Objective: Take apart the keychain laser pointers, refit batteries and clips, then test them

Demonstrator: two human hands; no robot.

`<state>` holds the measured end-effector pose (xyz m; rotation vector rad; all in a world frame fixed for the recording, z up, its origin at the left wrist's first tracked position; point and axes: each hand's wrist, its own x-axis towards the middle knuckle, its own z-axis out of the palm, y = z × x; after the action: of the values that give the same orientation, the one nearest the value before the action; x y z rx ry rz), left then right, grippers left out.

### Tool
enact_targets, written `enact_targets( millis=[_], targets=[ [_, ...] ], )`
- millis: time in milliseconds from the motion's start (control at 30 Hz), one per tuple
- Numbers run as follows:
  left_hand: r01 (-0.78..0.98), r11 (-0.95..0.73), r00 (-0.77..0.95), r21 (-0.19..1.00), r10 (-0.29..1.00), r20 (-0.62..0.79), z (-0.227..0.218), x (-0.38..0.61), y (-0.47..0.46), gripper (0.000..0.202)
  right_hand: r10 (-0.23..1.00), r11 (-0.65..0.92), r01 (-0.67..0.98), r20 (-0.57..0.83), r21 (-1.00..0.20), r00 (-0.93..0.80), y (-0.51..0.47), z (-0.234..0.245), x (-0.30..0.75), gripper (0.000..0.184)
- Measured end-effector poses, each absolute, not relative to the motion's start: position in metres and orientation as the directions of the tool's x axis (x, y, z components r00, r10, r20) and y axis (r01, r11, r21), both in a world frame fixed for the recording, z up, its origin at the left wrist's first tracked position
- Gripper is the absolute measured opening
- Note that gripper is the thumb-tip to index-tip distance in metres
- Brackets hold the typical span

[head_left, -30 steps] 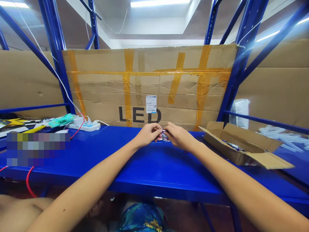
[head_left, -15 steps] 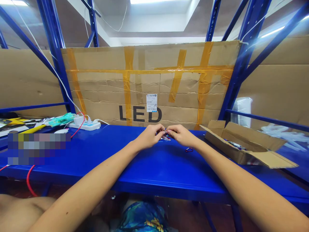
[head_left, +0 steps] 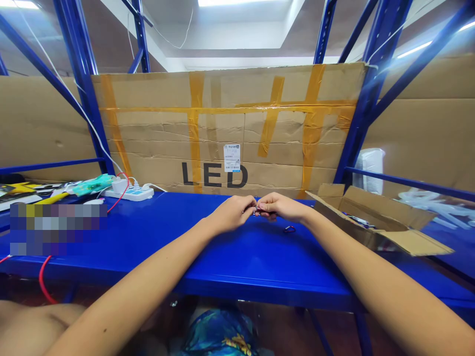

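Both hands meet over the middle of the blue shelf (head_left: 241, 257). My left hand (head_left: 232, 212) is closed, its fingertips pinching a small cluster of metal clips (head_left: 256, 211). My right hand (head_left: 284, 206) is closed too, pinching the same cluster from the other side. The clips are mostly hidden by the fingers. One small carabiner-like clip (head_left: 289, 229) lies loose on the shelf just below my right wrist.
An open cardboard box (head_left: 374, 222) holding metal parts stands at the right. A taped cardboard sheet marked LED (head_left: 222, 133) closes the back. A white power strip (head_left: 129, 192), a red cable and tools lie at the left. Blue rack posts stand on both sides.
Both hands have lifted slightly off the shelf and stayed together on the clips. The loose clip below my right wrist has come into view.
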<state>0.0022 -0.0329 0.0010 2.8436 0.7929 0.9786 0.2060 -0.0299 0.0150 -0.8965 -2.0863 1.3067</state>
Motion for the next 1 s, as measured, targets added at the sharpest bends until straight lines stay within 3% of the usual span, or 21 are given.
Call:
enact_targets(
  millis=[333,600,733,867,1000],
  targets=[
    [0.437,-0.892,0.726,0.116,0.426,0.54,0.0,0.006,-0.036,0.018,0.725,0.07,0.251,-0.123,-0.966,-0.678,-0.027,0.014,0.214,0.028],
    [0.367,-0.903,0.708,0.226,0.428,0.562,0.001,0.006,-0.037,0.016,0.716,0.095,0.256,-0.113,-0.962,-0.689,-0.031,0.018,0.213,0.031],
    [0.395,-0.876,0.658,0.278,0.481,0.58,0.002,0.003,-0.034,0.017,0.767,0.232,0.263,0.01,-0.936,-0.642,-0.037,0.022,0.209,0.031],
    [0.377,-0.823,0.589,0.425,0.567,0.576,0.001,0.0,-0.028,0.014,0.832,0.387,0.338,0.167,-0.858,-0.529,-0.038,0.02,0.202,0.036],
    [0.328,-0.761,0.556,0.559,0.634,0.537,0.0,-0.002,-0.024,0.011,0.786,0.6,0.436,0.391,-0.671,-0.479,-0.031,0.013,0.197,0.021]
  ],
)
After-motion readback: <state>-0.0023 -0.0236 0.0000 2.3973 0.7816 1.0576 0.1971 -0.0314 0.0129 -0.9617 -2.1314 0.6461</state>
